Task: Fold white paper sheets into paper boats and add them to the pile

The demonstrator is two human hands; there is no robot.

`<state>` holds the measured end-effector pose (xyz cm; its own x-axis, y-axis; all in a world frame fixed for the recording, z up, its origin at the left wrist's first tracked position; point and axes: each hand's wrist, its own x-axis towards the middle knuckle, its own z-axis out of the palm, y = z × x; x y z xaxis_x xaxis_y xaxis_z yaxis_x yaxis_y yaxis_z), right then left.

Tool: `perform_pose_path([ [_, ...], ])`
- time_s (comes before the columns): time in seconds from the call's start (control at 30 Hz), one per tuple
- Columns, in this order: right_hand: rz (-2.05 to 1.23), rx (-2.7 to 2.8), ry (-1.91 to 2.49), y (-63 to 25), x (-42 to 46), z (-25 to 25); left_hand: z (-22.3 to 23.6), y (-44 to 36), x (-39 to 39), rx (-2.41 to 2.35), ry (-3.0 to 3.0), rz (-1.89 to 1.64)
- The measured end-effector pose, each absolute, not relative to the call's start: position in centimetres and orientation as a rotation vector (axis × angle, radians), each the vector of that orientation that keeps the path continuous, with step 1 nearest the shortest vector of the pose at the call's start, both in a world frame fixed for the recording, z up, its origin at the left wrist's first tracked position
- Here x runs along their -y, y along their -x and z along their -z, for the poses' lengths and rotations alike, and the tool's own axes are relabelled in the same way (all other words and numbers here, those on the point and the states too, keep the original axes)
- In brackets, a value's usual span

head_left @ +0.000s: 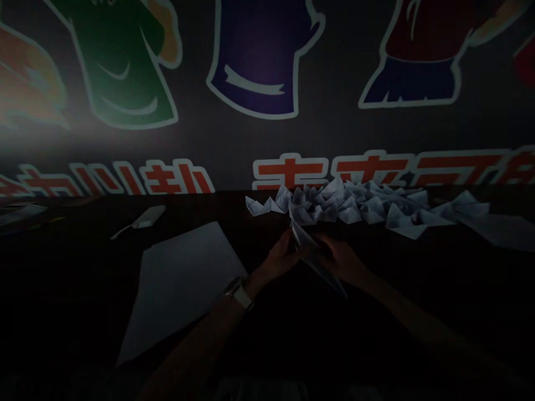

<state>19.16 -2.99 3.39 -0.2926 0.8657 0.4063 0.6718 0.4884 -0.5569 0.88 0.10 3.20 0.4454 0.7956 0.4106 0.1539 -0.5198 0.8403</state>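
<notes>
Dim light covers the room, and before us rises a dark wall (pixel 192 139) printed with white-edged cartoon figures (pixel 259 61) and, lower down, red lettering (pixel 371 164). Below it we face a dark table (pixel 301 345), its near part almost lost in shadow. Over the middle of it, between our two hands, we hold a folded sheet (pixel 324 269), tilted so that one narrow point reaches down and toward the right, while its upper end stands close to the heap at the back.

Our left hand (pixel 281 257) grasps the sheet from the left, partly closed, its thumb laid across the paper. Our right hand (pixel 343 260) grips it from the other side with bent fingers; we cannot tell exactly how those fingertips lie, for the paper and the darkness hide them. A pale-banded watch (pixel 241 293) circles our left wrist.

Beyond our hands, a heap of folded paper shapes (pixel 353 205) spreads along the back toward the right. Left of us lies a stack of white paper (pixel 188 278), and farther back a small white object (pixel 150 216) with a thin end.
</notes>
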Motion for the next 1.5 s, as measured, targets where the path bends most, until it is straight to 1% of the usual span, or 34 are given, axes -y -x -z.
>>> perform_pose_path([
  [0.07,-0.239,2.107,1.366,-19.2,3.2,-3.5,-2.8,-0.8,-0.1,-0.819,-1.976,-1.077],
  [0.23,-0.174,2.196,1.503,-18.8,3.9,-3.7,-2.3,-1.2,0.8,-0.885,-2.062,-1.123],
  [0.4,-0.110,2.144,1.505,-18.6,3.9,-3.9,-1.7,-2.5,2.4,-0.783,-2.138,-1.344],
  [0.5,-0.090,2.076,1.443,-18.4,3.8,-3.8,-0.6,-3.3,2.7,-0.724,-2.043,-1.409],
  [0.7,-0.105,2.003,1.388,-18.7,3.2,-2.9,1.2,-3.8,1.7,-0.632,-1.623,-1.292],
  [0.8,-0.162,1.936,1.407,-19.3,2.5,-2.7,0.8,-3.7,1.4,-0.619,-1.518,-1.288],
  [0.9,-0.298,1.840,1.291,-20.0,1.8,-2.9,-0.3,-3.5,1.3,-0.574,-1.455,-1.275],
  [1.17,-0.905,1.399,1.004,-21.0,1.0,-4.1,-2.6,-2.4,1.1,-0.568,-1.189,-1.216],
  [1.27,-1.044,1.245,0.967,-21.3,0.9,-3.7,-2.9,-2.1,0.7,-0.564,-1.069,-1.212],
  [1.37,-1.036,1.211,0.969,-21.4,0.7,-3.2,-3.2,-1.8,0.4,-0.539,-0.951,-1.199],
  [1.5,-0.782,1.368,1.032,-21.4,1.2,-3.3,-4.0,-1.5,0.4,-0.521,-0.833,-1.153],
])
